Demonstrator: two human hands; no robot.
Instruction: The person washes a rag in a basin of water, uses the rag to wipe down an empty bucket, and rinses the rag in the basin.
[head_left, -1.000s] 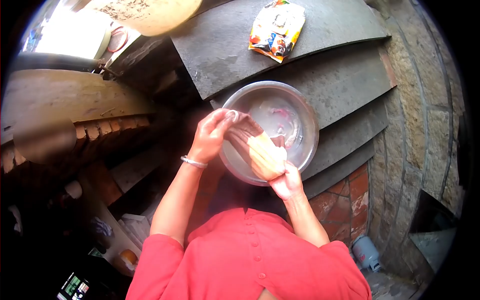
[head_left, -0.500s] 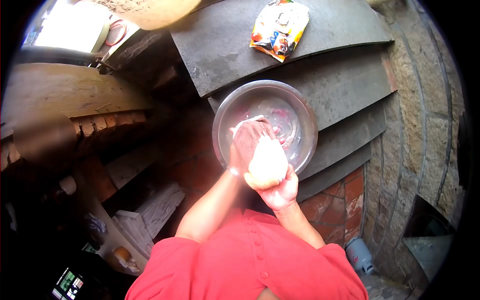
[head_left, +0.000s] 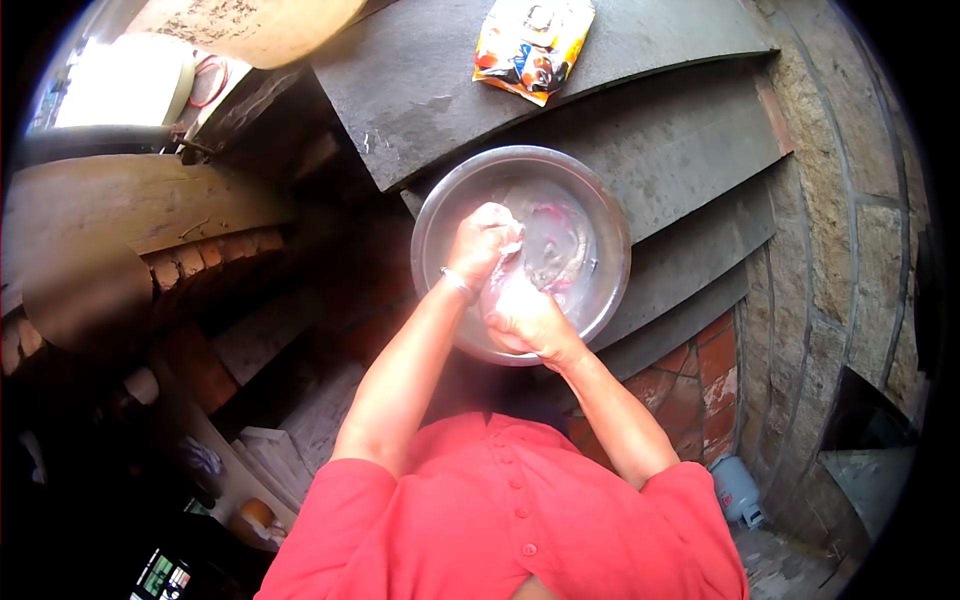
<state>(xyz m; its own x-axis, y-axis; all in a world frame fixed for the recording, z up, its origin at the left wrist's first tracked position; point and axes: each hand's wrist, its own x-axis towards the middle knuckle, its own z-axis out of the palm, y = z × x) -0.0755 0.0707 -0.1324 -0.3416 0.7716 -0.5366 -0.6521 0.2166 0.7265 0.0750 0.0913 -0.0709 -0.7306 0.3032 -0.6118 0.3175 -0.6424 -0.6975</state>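
A round metal basin (head_left: 424, 240) with cloudy water and pinkish fabric (head_left: 555, 215) in it sits below the chest. Over its left part, my left hand (head_left: 483, 242), with a bracelet at the wrist, is closed on one end of a bunched cloth (head_left: 503, 280). Lower down and to the right, my right hand (head_left: 535, 325) grips the other end of that cloth near the basin's front rim. Glare and the fingers hide most of the cloth.
An orange and white packet (head_left: 535, 45) lies on the grey stone step (head_left: 420, 110) above the basin. More steps run down the right beside a stone wall (head_left: 810, 220). A grey-blue bottle (head_left: 737, 490) stands low on the right. Wooden beams (head_left: 130, 205) are at the left.
The cloth was spread between the hands, then draped over my left hand; now it is bunched between both closed hands. My right hand has turned over the cloth.
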